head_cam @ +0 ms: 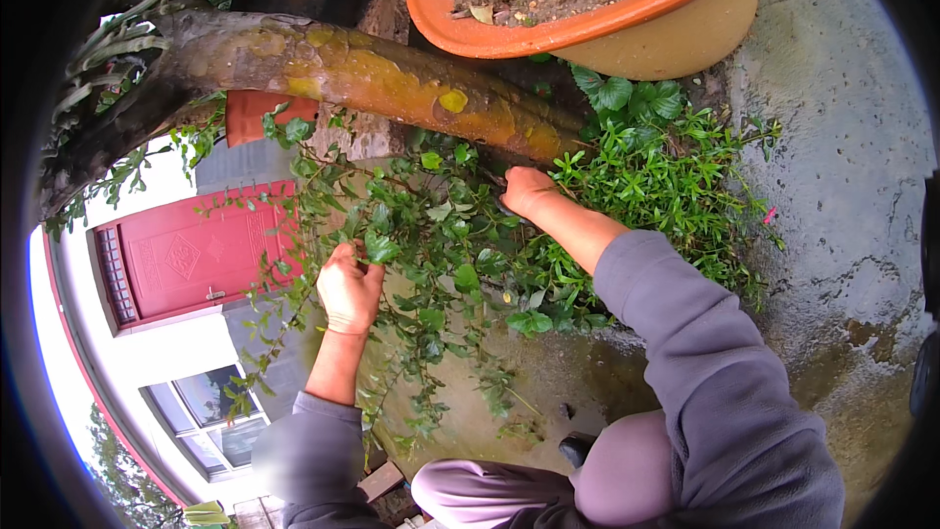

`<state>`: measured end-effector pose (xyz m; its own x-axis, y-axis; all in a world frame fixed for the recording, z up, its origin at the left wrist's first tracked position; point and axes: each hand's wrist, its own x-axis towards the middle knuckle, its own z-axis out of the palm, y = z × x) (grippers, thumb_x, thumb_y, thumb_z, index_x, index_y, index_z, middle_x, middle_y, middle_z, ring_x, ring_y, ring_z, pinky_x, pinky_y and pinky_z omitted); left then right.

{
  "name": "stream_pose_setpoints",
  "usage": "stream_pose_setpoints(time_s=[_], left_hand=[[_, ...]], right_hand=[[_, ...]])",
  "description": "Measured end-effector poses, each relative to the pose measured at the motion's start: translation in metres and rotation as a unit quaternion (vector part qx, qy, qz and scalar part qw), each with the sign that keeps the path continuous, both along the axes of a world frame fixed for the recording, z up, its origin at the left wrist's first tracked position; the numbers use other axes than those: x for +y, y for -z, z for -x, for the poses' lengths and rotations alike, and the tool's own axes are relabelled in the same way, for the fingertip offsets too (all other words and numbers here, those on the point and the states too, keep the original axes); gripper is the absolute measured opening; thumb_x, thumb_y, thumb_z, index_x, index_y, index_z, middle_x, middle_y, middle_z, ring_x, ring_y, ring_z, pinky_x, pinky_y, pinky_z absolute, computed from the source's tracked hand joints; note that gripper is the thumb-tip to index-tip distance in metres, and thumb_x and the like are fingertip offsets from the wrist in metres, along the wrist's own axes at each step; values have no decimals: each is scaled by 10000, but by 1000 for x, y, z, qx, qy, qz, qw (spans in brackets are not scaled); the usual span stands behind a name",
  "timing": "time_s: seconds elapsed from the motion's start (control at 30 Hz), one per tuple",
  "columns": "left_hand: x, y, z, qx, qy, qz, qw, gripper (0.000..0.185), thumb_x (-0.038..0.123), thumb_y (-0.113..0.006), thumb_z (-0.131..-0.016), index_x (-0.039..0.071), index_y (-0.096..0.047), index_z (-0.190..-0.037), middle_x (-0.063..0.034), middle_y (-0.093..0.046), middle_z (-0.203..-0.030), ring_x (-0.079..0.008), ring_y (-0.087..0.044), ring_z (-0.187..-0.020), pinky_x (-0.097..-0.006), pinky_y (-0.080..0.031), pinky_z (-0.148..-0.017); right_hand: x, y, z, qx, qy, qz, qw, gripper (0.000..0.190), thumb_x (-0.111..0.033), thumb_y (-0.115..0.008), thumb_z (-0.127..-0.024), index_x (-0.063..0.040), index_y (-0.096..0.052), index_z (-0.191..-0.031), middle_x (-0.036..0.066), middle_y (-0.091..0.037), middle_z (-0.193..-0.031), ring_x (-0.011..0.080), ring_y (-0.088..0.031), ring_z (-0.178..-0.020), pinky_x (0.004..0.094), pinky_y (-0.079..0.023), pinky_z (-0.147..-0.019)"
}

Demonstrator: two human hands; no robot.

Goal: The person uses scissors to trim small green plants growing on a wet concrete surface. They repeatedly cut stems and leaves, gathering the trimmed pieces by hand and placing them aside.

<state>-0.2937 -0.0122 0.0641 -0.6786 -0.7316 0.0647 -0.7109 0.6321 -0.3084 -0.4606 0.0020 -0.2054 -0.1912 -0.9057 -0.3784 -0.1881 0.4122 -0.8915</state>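
My left hand (349, 290) pinches a leafy stem of a green shrub (433, 235), and a broad leaf (382, 247) shows by the fingertips. Closer to the base of a tree trunk (352, 73) with flaking bark, my right hand (527, 191) is closed around a dark-handled tool (516, 211). The tool's working end is mostly hidden among the branches, so its exact kind cannot be told. Thin shrub branches spread between my two hands and hang past the left one.
A large orange-rimmed plant pot (587, 26) holding soil stands beyond my right hand. Low bright-green plants (661, 184) grow beside it, along wet concrete (837, 162). A smaller terracotta pot (257, 116) sits behind the trunk. A red door (194, 257) lies farther off.
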Motion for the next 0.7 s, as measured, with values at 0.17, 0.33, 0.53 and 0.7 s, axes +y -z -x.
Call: stream_pose_setpoints(time_s=[0.17, 0.33, 0.53, 0.7], left_hand=[[-3, 1, 13, 8, -2, 3, 1000, 206, 103, -682, -713, 16, -642, -895, -154, -643, -754, -339, -650, -672, -390, -526, -646], [2, -2, 7, -2, -8, 5, 1000, 212, 102, -687, -714, 18, -643, -904, -152, -643, -753, -329, -653, -677, -387, -526, -653], [-1, 2, 2, 9, -2, 5, 1000, 182, 105, -695, -708, 28, -644, -865, -148, -632, -734, -322, -648, -667, -388, -523, -653], [0, 3, 6, 12, -24, -3, 1000, 169, 110, -698, -709, 34, -653, -853, -138, -641, -743, -319, -649, -667, -386, -523, -651]], right_hand=[[-4, 22, -5, -128, -5, -43, 991, 392, -312, -728, -821, -10, -656, -1059, 161, -685, -951, 273, -685, -811, 394, -566, -706], [22, -6, 20, -347, -37, -82, 933, 207, -201, -660, -900, -41, -624, -1027, 71, -607, -682, 157, -595, -523, 314, -528, -468], [21, -1, 24, -166, -83, -91, 978, 383, -282, -640, -881, 47, -638, -1077, 217, -672, -1017, 311, -682, -859, 411, -559, -738], [10, 11, 10, -22, 7, -31, 999, 334, -256, -710, -840, 24, -684, -1020, 203, -687, -879, 266, -687, -645, 381, -546, -582]])
